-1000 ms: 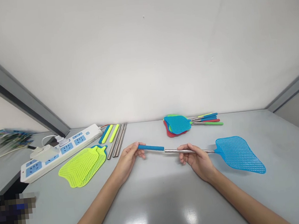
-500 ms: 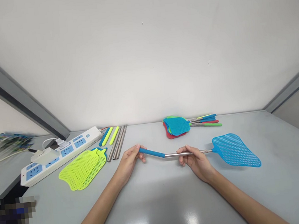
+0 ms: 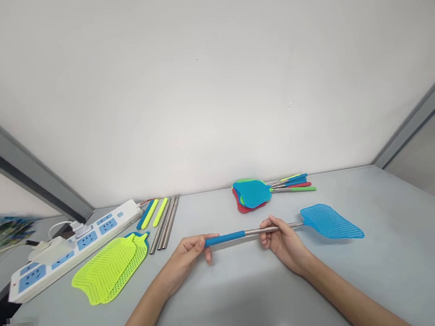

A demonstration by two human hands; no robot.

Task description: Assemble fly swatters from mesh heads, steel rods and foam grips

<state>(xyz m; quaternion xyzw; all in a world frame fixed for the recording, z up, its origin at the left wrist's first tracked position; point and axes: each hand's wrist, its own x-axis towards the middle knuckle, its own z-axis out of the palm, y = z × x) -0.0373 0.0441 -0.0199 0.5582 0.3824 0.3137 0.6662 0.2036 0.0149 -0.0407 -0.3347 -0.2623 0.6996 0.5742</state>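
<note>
A blue fly swatter is held sideways just above the grey table, its mesh head to the right. My left hand is closed on the free end of its blue grip sleeve, thumb on top. The sleeve lies in line with the metal rod, one end over or against it; how far the rod reaches inside is hidden. Closer to the head, my right hand pinches the rod between thumb and fingers.
Yellow swatter heads, with blue beneath, lie at left. Behind them are loose grip sleeves, several metal rods and a white power strip with plugs. Several whole swatters are piled by the back wall.
The blue sleeve, earlier angled against the rod, now lies straight in line with it. My left hand is lower beside the rod's line. The whole view has shifted slightly.
</note>
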